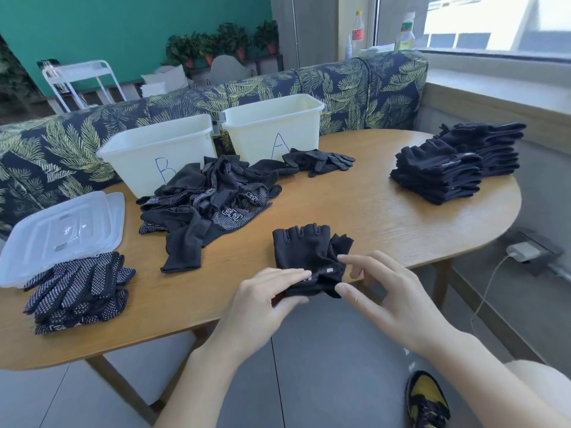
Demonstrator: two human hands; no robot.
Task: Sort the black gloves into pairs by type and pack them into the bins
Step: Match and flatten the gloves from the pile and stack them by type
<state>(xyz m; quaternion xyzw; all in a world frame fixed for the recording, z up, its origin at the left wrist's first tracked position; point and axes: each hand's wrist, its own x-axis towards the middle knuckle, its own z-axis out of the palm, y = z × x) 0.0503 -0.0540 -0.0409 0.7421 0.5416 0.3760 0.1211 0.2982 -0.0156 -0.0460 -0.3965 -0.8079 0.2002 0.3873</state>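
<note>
A pair of black fingerless gloves (304, 247) lies at the table's near edge, cuffs toward me. My left hand (265, 296) pinches the cuff's left side between thumb and fingers. My right hand (378, 284) has its thumb and forefinger at the cuff's right corner, fingers loosely spread. A loose heap of black gloves (210, 199) lies mid-table. Dotted gloves (80, 290) are stacked at the near left. Fingerless gloves (454, 162) are stacked at the right. Bin B (154, 143) and bin A (272, 118) stand at the back.
A dotted pair (321, 160) lies in front of bin A. Clear plastic lids (61, 233) sit at the left edge. A leaf-patterned sofa back (355, 84) runs behind the wooden table (370, 205). A charger and cable (522, 251) lie on the floor at right.
</note>
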